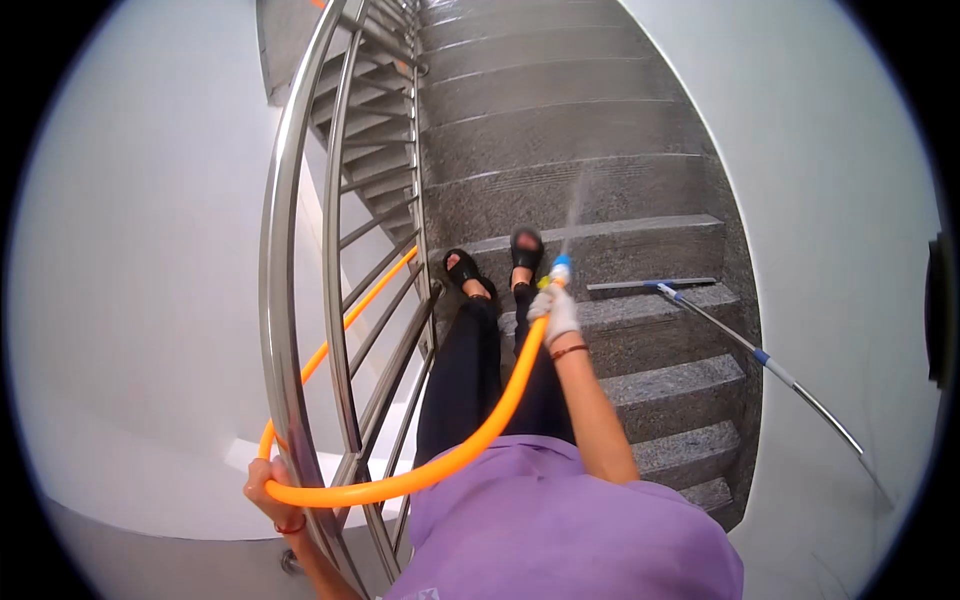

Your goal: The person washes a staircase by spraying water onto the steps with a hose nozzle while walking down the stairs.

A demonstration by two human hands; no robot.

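My right hand (556, 309), in a white glove, is closed round the end of an orange hose (470, 445) just behind its blue nozzle (561, 267). Water sprays from the nozzle onto the grey stone steps (560, 135) ahead. At the lower left, my left hand (268, 488) is bare and wrapped round the same hose beside the metal handrail (285, 250). Between the two hands the hose hangs in a curve across my body. Its other part runs behind the railing bars.
A squeegee (652, 285) with a long pole (800, 388) lies across the steps at the right, its pole against the white wall (830, 200). My feet in black sandals (525, 248) stand on the stairs. More steps descend at lower right.
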